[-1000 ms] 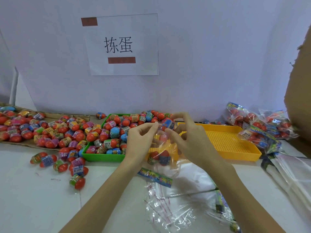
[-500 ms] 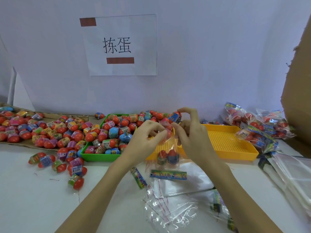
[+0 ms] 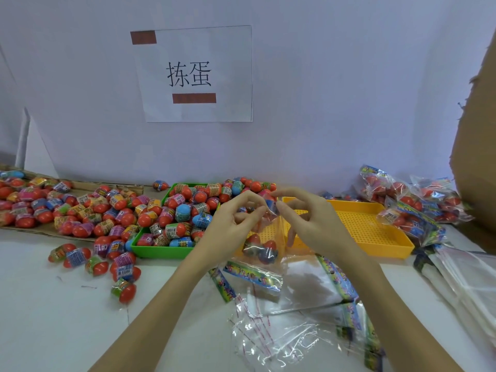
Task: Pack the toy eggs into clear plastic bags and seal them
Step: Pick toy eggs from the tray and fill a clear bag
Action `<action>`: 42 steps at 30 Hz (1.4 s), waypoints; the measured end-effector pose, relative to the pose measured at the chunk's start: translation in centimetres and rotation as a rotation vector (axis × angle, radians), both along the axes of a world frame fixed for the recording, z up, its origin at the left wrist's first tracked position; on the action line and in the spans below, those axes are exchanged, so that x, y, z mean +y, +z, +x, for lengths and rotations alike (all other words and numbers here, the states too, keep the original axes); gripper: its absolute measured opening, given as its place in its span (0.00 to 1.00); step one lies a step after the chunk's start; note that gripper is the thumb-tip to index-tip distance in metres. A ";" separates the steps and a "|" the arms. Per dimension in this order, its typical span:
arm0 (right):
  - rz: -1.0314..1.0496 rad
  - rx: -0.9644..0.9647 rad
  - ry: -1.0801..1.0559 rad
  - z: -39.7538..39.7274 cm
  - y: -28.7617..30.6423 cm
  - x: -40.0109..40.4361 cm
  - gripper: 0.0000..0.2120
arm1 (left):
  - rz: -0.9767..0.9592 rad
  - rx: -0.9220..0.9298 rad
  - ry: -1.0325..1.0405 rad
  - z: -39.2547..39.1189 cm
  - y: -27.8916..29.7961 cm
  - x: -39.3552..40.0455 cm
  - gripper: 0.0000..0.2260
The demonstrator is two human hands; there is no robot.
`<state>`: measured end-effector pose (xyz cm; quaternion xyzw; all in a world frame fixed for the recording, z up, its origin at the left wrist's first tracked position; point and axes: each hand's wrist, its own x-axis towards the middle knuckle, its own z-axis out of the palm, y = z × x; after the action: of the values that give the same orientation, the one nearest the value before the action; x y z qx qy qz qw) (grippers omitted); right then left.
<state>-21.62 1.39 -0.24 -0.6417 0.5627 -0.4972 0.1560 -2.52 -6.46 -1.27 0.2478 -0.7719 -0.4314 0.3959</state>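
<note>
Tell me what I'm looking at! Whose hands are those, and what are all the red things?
The camera sits on a person's head and looks down at a table, so those are the person's own hands. The left hand and right hand pinch the top of a clear bag held up above the table, with a few toy eggs at its bottom. The red things are more toy eggs: many fill a green tray and others lie loose to its left. A yellow tray sits behind the bag. Filled bags are piled on the right, and empty bags lie in front.
</note>
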 end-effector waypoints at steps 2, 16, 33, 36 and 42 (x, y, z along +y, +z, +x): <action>0.011 0.030 -0.002 0.0 0.1 0.1 0.05 | 0.025 0.031 0.023 -0.1 0.0 -0.1 0.03; 0.141 0.092 0.043 0.0 -0.8 -0.6 0.05 | 0.209 0.016 -0.009 -1.0 -0.6 0.7 0.15; 0.009 0.333 -0.120 2.1 -2.8 -1.3 0.11 | 0.175 0.228 0.365 0.6 0.2 -1.1 0.19; 0.179 0.667 -0.099 2.8 -4.2 -1.8 0.19 | 0.136 0.273 0.452 0.7 -0.1 -1.4 0.18; 0.146 0.674 -0.181 3.4 -4.7 -2.1 0.17 | 0.114 0.326 0.370 0.8 -0.1 -1.7 0.19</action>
<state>-18.17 -0.75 -4.90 -0.7045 0.6711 -0.2277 -0.0377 -1.75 -8.14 -1.36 0.3340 -0.6139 -0.4285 0.5728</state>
